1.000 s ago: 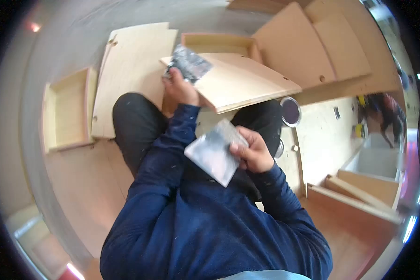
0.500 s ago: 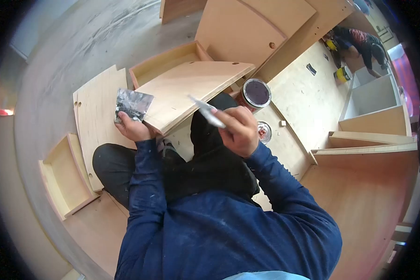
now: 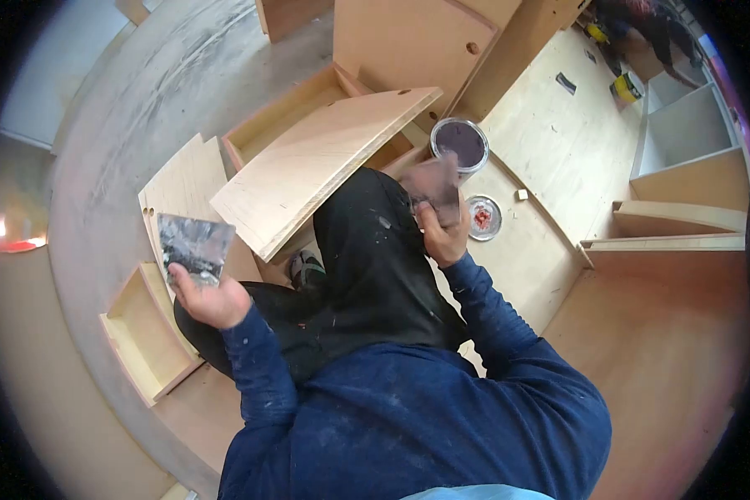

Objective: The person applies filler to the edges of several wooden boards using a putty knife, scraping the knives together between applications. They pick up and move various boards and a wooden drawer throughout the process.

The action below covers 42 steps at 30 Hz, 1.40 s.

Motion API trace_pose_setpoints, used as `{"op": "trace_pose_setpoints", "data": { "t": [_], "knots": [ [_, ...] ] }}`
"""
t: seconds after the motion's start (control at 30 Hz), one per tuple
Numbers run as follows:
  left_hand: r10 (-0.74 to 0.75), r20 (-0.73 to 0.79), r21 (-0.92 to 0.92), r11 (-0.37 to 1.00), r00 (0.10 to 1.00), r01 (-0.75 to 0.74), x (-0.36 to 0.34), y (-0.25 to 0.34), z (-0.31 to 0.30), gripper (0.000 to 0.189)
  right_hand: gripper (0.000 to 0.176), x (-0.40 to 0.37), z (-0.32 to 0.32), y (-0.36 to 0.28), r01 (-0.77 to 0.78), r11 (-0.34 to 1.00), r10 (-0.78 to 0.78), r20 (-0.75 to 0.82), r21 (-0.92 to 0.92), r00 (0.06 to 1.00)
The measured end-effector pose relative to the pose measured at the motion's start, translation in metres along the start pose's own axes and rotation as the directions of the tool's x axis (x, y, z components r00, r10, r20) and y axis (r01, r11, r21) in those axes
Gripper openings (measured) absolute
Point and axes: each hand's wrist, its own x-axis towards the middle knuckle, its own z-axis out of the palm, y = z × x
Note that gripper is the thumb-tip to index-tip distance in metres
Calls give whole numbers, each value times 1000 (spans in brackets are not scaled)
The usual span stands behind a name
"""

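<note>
My left hand (image 3: pixel 212 300) pinches the lower edge of a square, flat scraper plate (image 3: pixel 198 243) smeared with grey and black, off to the left of my knee. A second flat scraper (image 3: pixel 433 185), blurred by motion, is gripped in my right hand (image 3: pixel 443 237). Its upper corner overlaps the near rim of an open can of dark purplish paste (image 3: pixel 458 143). Just right of that hand lies a round metal lid (image 3: pixel 484 218) with reddish bits on it. A pale wooden drawer (image 3: pixel 325 171) rests tilted by my raised knee, its broad front panel facing up.
Another shallow drawer (image 3: pixel 150 333) and loose boards (image 3: pixel 183 183) lie at the left. A large cabinet panel (image 3: pixel 408 50) stands behind. At the upper right, a person (image 3: pixel 650 37) bends beside a yellow-labelled can (image 3: pixel 627 87). A small wood block (image 3: pixel 522 195) sits near the lid.
My right hand has turned its scraper from edge-on over the tilted panel to upright at the can. My left hand has moved left and down with its plate, away from the panel.
</note>
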Motion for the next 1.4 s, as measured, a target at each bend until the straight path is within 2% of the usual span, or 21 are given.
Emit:
{"op": "trace_pose_setpoints", "data": {
  "t": [0.17,0.3,0.37,0.4,0.47,0.53,0.57,0.6,0.63,0.7,0.73,0.83,0.87,0.93,1.0,1.03,1.1,1.13,1.23,1.33,1.4],
  "knots": [
    [85,315,132,982,945,-132,-58,39,37,47,34,-63,-16,101,-410,894,405,66,179,912],
    [-82,509,327,939,857,-104,-93,48,36,35,43,-68,-33,116,-464,836,420,204,291,884],
    [-161,546,387,919,822,-78,-105,47,31,28,40,-18,-45,83,-36,993,65,274,-111,959],
    [-189,558,411,909,808,-72,-108,46,25,24,38,17,-44,55,12,989,-63,342,148,937],
    [-245,565,417,909,787,-16,-104,41,9,21,23,47,-44,64,-283,945,148,554,165,819],
    [-292,600,455,891,745,-17,-94,44,2,15,14,92,-33,45,-236,957,49,710,168,702],
    [-323,614,439,898,720,29,-91,43,-3,14,16,112,-28,43,187,982,-81,794,-41,602],
    [-419,634,549,836,650,3,-84,61,10,13,18,133,-22,41,602,785,-208,852,-148,481],
    [-407,650,577,814,642,-67,-78,51,-4,17,21,144,-15,45,757,647,-385,821,-86,422],
    [-286,768,534,780,573,-327,-73,49,-5,22,18,157,-1,53,713,662,-165,882,-232,441],
    [-346,716,548,817,606,-180,-75,40,-10,23,17,161,6,57,705,654,-95,894,-275,437],
    [-322,771,517,821,550,-244,-79,18,-8,21,11,173,22,74,751,616,-281,824,-238,492],
    [-279,809,498,794,518,-349,-79,11,-4,20,9,177,27,91,460,852,-107,775,-252,623],
    [-215,868,455,706,448,-543,-76,3,-1,19,7,178,34,101,111,965,102,732,-236,673],
    [-230,752,518,785,618,-339,-80,14,10,19,7,172,32,94,231,944,-11,677,-236,736],
    [-226,753,516,785,618,-342,-78,17,13,19,7,169,29,91,270,933,-50,655,-240,754],
    [-83,712,480,783,697,-396,-68,26,13,20,6,156,23,55,603,728,-272,670,-325,690],
    [-21,748,459,738,663,-495,-56,34,11,21,6,147,21,44,601,730,-273,668,-325,693],
    [-133,626,522,804,768,-286,-36,61,14,24,7,122,16,5,466,807,-177,604,-364,777],
    [-239,645,492,857,726,-155,-23,68,7,24,9,105,7,-24,557,782,-296,620,-280,727],
    [-226,656,515,832,721,-208,-26,69,3,22,10,99,4,-28,598,764,-351,621,-242,700]
  ]
}}
